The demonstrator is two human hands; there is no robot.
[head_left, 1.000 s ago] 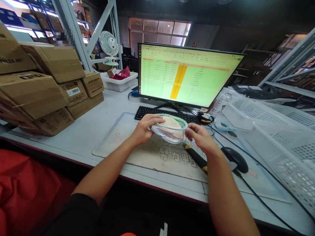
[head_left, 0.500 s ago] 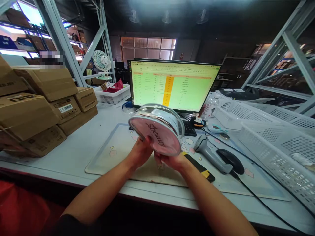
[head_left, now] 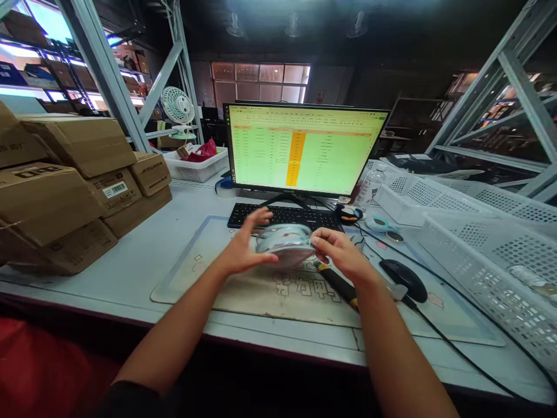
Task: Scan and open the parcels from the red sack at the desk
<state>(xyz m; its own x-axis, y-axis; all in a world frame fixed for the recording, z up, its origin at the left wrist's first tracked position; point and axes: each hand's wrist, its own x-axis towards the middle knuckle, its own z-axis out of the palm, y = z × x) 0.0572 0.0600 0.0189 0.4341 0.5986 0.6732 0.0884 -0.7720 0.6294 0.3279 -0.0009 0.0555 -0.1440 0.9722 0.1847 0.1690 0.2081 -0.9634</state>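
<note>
I hold a round clear plastic container [head_left: 284, 244] with a pale rim between both hands, just above the desk mat [head_left: 191, 273] and in front of the keyboard [head_left: 282, 216]. My left hand [head_left: 243, 249] grips its left side with fingers curled over the top. The container's right side is held by my right hand [head_left: 337, 252], fingers bent round the edge. It is blurred by motion and lies roughly level. A black and yellow utility knife [head_left: 337, 284] lies on the mat under my right wrist.
A monitor [head_left: 304, 150] with a green spreadsheet stands behind the keyboard. Stacked cardboard boxes [head_left: 73, 186] fill the desk's left. White perforated baskets [head_left: 483, 249] crowd the right. A black mouse [head_left: 404, 278] with its cable lies right of the mat. A small fan [head_left: 177, 110] stands at the back.
The container was tilted up with its pink underside facing me half a second ago. It is now lowered and turned back roughly level, with my hands on its two sides.
</note>
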